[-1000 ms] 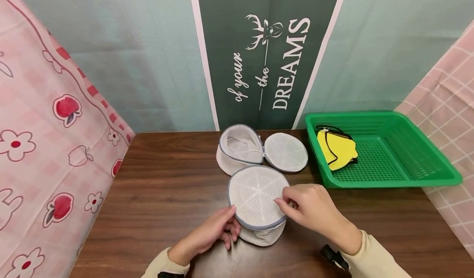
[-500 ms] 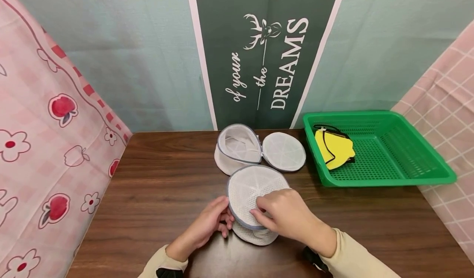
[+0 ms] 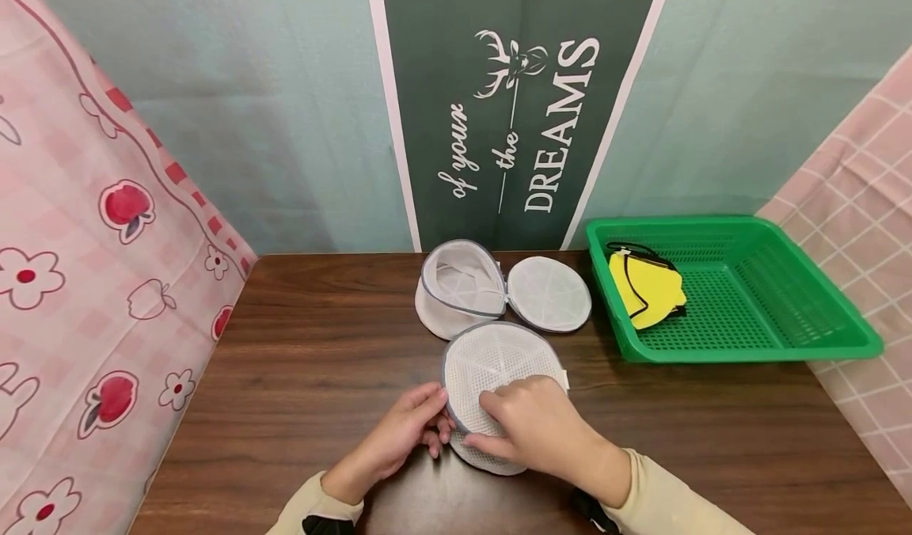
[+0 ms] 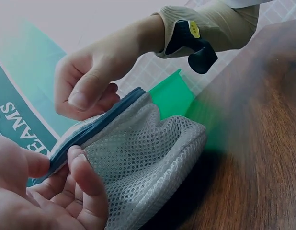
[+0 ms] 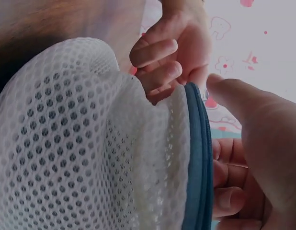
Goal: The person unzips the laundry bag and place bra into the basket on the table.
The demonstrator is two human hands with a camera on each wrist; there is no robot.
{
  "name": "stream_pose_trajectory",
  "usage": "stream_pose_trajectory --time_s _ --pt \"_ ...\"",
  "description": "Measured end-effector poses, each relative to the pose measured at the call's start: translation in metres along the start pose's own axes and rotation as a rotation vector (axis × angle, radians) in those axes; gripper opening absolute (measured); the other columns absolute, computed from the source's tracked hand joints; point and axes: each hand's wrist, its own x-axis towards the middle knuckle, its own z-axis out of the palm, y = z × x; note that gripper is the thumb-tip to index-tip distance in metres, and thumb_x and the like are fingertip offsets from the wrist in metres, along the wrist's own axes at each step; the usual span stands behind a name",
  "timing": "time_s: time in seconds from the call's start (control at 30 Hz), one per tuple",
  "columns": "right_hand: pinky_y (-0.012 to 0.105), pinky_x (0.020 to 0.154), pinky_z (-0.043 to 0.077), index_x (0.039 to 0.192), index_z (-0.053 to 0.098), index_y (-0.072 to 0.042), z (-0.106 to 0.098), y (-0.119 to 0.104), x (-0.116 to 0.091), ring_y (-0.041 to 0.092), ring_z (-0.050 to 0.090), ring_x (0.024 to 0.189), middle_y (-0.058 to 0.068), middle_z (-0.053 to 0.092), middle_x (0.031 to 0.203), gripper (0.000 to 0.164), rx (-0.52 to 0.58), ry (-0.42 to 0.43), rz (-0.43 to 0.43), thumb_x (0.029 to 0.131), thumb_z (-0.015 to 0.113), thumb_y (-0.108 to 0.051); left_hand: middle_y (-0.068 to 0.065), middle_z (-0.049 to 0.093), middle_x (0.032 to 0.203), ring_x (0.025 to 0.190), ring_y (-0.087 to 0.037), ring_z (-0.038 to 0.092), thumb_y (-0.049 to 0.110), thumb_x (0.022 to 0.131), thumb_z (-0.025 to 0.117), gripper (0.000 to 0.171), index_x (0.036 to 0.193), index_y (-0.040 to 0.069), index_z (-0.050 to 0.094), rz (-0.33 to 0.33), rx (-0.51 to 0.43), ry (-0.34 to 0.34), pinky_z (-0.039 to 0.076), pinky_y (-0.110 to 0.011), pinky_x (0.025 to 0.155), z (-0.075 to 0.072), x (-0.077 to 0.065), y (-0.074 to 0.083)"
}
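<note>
A round white mesh laundry bag (image 3: 492, 357) with a grey-blue zipped rim stands at the middle front of the table, its lid facing up. My left hand (image 3: 406, 432) pinches its left rim between thumb and fingers, as the left wrist view shows the blue zip edge (image 4: 97, 125) between them. My right hand (image 3: 537, 424) is over the front part of the lid with curled fingers. In the right wrist view its thumb (image 5: 234, 98) points toward my left hand, beside the rim. Whether it holds a zip pull is hidden.
Behind stands a second mesh laundry bag (image 3: 445, 313), its round lid (image 3: 549, 294) folded out to the right. At the back right, a green plastic basket (image 3: 748, 353) holds a yellow item (image 3: 648, 290) with black trim. Patterned cloths (image 3: 64, 202) hang around the brown table (image 3: 313, 361).
My right hand has moved left and toward the front, from the lid's right edge to over its front part. My left hand stays at the left rim.
</note>
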Motion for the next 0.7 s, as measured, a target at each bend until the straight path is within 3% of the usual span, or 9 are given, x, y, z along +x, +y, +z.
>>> stream_pose_trajectory --time_s 0.27,0.7 --pt "0.028 0.039 0.029 0.065 0.045 -0.02 0.0027 -0.002 -0.0016 0.013 0.046 0.044 -0.01 0.038 0.053 0.048 -0.045 0.001 0.005 0.078 0.081 -0.048 -0.004 0.058 0.087 0.068 -0.007 0.056 0.024 0.111 0.039 0.027 0.097 0.007 0.054 0.001 -0.028 -0.019 0.048 -0.018 0.052 -0.0011 0.0006 -0.0013" --pt "0.026 0.039 0.027 0.065 0.044 -0.021 0.0022 -0.0028 -0.0021 0.011 0.043 0.044 -0.011 0.036 0.054 0.05 -0.043 0.015 0.007 0.078 0.082 -0.05 -0.003 0.058 0.086 0.069 -0.008 0.056 0.027 0.113 0.034 0.03 0.099 0.009 0.055 0.003 -0.035 -0.022 0.048 -0.019 0.054 -0.0023 0.0003 -0.0034"
